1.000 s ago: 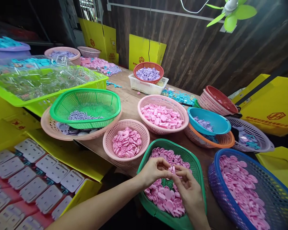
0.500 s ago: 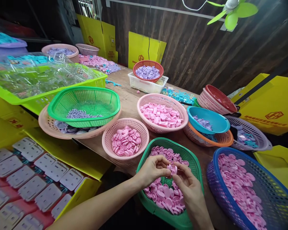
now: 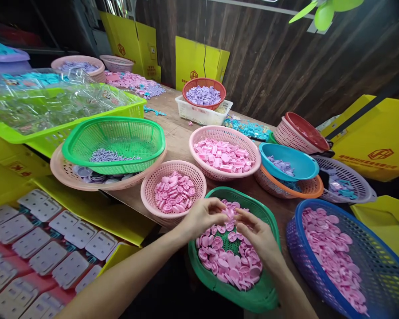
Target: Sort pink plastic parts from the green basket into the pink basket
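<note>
My left hand (image 3: 206,218) and my right hand (image 3: 260,237) hover over a deep green basket (image 3: 204,280). Its load is round pink plastic pieces (image 3: 231,264), some cup-shaped and some flat. Both hands are open, fingers curved and thumbs apart, and no piece shows in either grip. Pink pieces lie below the gap between my fingertips. Close to my left hand is a small pink basket (image 3: 146,195) with small pink button-like parts (image 3: 174,192).
Blocky pink parts (image 3: 222,156) fill another pink basket (image 3: 193,148) behind. On the right, a blue basket (image 3: 294,239) holds more round pink pieces. A green colander (image 3: 69,148) stands to the left, above a yellow carton (image 3: 119,261) of pale panels. A cyan bowl (image 3: 306,166) sits farther right.
A pink piece was held between both hands; now my hands have parted and my fingers have opened, with that piece out of their grip. The view has tilted slightly downward.
</note>
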A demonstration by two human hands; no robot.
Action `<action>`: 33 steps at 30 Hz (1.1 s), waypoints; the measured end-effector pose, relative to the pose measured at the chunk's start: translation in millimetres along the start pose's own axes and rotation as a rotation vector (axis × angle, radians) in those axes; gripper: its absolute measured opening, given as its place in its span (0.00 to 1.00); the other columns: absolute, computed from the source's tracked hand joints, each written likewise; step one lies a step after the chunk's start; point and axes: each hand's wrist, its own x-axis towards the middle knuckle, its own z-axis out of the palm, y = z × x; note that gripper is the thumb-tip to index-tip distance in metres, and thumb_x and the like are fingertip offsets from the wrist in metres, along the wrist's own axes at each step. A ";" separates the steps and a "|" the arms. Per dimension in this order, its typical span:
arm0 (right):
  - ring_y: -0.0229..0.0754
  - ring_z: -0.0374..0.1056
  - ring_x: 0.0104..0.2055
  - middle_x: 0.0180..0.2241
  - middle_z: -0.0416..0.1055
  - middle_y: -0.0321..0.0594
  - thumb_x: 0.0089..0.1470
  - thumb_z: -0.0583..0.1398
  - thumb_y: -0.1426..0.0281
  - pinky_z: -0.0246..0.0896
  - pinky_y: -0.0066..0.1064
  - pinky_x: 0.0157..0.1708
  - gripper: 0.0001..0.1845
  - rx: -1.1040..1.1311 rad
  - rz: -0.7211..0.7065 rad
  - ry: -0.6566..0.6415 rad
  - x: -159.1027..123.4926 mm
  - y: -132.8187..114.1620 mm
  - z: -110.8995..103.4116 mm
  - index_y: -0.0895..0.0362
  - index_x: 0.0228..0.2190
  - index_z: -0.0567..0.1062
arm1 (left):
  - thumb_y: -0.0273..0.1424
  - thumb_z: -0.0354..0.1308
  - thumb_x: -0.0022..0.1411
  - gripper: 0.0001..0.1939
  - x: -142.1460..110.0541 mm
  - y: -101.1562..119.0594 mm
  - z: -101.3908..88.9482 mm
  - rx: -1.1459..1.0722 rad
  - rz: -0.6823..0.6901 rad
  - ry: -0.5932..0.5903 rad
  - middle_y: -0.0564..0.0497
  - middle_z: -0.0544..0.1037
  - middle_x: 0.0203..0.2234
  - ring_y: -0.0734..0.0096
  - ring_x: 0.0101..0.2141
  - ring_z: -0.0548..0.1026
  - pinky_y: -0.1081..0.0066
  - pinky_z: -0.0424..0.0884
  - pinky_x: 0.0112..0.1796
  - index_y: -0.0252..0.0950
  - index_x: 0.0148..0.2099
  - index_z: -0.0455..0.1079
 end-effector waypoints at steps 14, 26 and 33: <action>0.43 0.67 0.37 0.34 0.70 0.45 0.49 0.48 0.83 0.53 0.29 0.34 0.15 -1.076 0.072 -0.264 12.5 54.8 8.1 0.59 0.31 0.72 | 0.25 0.49 0.56 0.12 4.4 -19.7 4.6 1.053 0.156 -0.038 0.48 0.72 0.34 0.68 0.36 0.71 0.70 0.67 0.38 0.36 0.42 0.67; 0.38 0.64 0.27 0.25 0.70 0.39 0.53 0.50 0.74 0.49 0.26 0.26 0.09 -0.928 0.061 -0.334 16.0 48.5 -5.7 0.58 0.28 0.70 | 0.24 0.51 0.51 0.11 35.8 -57.7 27.0 1.073 0.029 -0.374 0.42 0.76 0.29 0.58 0.35 0.74 0.67 0.68 0.35 0.32 0.37 0.71; 0.40 0.65 0.35 0.40 0.66 0.40 0.49 0.51 0.79 0.53 0.27 0.32 0.15 -0.930 -0.155 -0.398 10.9 39.9 24.0 0.53 0.38 0.68 | 0.24 0.47 0.55 0.18 38.5 -38.0 16.5 0.947 -0.021 -0.114 0.43 0.76 0.35 0.63 0.39 0.73 0.69 0.66 0.39 0.33 0.48 0.66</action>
